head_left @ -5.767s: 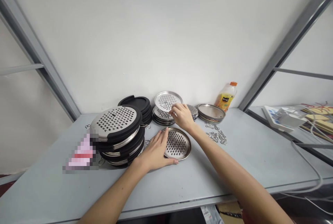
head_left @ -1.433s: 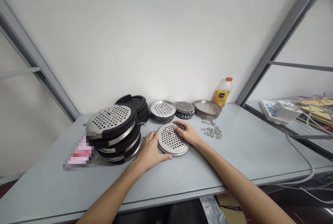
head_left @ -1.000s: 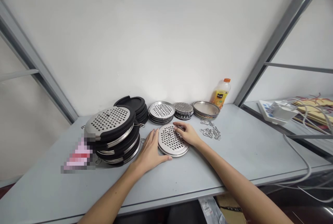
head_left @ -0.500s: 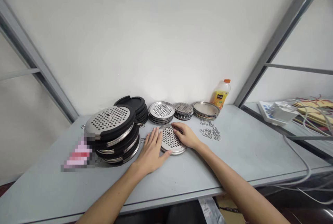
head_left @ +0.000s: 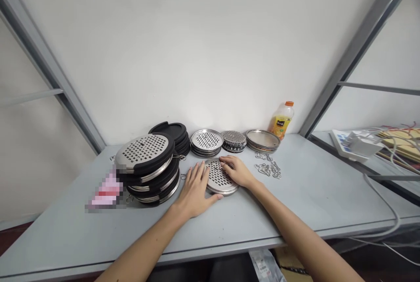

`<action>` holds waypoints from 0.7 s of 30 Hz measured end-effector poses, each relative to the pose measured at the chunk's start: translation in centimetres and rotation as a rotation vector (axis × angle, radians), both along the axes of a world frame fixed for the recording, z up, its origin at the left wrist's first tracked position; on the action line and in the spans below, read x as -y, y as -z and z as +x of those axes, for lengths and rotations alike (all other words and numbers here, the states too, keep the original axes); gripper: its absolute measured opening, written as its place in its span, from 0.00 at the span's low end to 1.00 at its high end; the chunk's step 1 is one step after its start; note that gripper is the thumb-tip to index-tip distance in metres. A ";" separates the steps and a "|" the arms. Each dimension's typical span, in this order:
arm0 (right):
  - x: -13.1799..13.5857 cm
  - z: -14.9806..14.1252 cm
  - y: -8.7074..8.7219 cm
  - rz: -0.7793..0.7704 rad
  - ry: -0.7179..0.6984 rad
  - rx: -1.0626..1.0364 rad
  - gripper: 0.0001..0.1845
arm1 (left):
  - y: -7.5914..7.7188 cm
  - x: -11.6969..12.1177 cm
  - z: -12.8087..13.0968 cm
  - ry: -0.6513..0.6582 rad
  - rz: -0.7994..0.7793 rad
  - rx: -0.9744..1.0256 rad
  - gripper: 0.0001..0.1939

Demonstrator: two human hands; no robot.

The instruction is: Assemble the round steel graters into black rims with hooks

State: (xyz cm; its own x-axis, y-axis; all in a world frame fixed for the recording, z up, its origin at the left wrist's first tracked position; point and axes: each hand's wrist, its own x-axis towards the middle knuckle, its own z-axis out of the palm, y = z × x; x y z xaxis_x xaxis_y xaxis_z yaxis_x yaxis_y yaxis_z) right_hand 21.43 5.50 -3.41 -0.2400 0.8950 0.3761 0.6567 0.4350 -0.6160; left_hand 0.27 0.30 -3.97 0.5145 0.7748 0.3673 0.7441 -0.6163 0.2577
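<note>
On the grey table in front of me lies a round metal grater (head_left: 220,181) with rows of holes, stacked on thin metal rims. My left hand (head_left: 196,192) rests flat against its left side, fingers stretched out and thumb toward the near edge. Across its far right part bends my right hand (head_left: 239,172), fingers and thumb curled on the plate and its rim. A small wire clip (head_left: 183,176) shows by my left fingertips. Left of my hands stands a stack of finished-looking graters with black rims (head_left: 147,155), wire clips sticking out at the sides.
Along the wall stand black round lids (head_left: 173,132), coarse grater plates (head_left: 206,141), smaller fine plates (head_left: 233,138) and plain metal discs (head_left: 263,138). Loose wire clips (head_left: 271,168) lie to the right, behind them a juice bottle (head_left: 282,121). A power strip (head_left: 349,144) with cables sits far right.
The view has turned slightly left, so everything appears a little further right. Both hands stay on the grater with hardly any movement.
</note>
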 end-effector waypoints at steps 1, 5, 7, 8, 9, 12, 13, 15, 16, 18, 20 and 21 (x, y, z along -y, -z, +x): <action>-0.1 0.2 -0.2 -0.043 -0.006 -0.046 0.20 | -0.2 -0.1 0.0 0.029 0.047 0.030 0.36; -0.1 1.0 -1.0 -0.282 -0.023 -0.291 0.25 | -1.3 -0.5 -0.1 0.103 0.171 0.173 0.24; 0.1 1.2 -1.5 -0.368 -0.043 -0.395 0.29 | -1.6 -0.8 -0.2 0.090 0.180 0.238 0.22; 0.2 1.3 -1.8 -0.389 -0.052 -0.426 0.30 | -1.7 -0.8 -0.3 0.083 0.179 0.265 0.21; 0.4 1.4 -2.1 -0.392 -0.054 -0.441 0.31 | -1.7 -0.9 -0.4 0.074 0.176 0.291 0.20; 0.9 1.7 -2.8 -0.326 -0.054 -0.423 0.31 | -1.8 -0.9 -0.7 0.018 0.150 0.365 0.17; 1.0 1.8 -2.9 -0.288 -0.062 -0.416 0.31 | -1.8 -0.9 -0.8 -0.009 0.135 0.385 0.16; 1.1 2.2 -3.1 -0.208 -0.108 -0.410 0.30 | -1.8 -0.8 -0.8 -0.051 0.101 0.416 0.16; 1.1 2.3 -3.1 -0.171 -0.144 -0.404 0.28 | -1.9 -0.8 -0.8 -0.064 0.087 0.427 0.16; 1.2 2.5 -3.1 -0.105 -0.213 -0.378 0.24 | -1.9 -0.8 -0.8 -0.076 0.065 0.443 0.16; 1.2 2.6 -3.0 -0.060 -0.235 -0.341 0.24 | -2.0 -0.8 -0.8 -0.081 0.044 0.453 0.16; 1.1 2.5 -2.9 -0.044 -0.222 -0.320 0.24 | -2.0 -0.7 -0.8 -0.082 0.032 0.454 0.16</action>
State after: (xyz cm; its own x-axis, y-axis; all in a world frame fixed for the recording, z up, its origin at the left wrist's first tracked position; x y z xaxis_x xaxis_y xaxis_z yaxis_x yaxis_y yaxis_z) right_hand 23.96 4.35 -0.52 -0.3066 0.8514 0.4256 0.3213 0.5135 -0.7957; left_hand -0.53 1.04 -1.92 0.2332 0.7912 0.5654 0.6071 -0.5726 0.5510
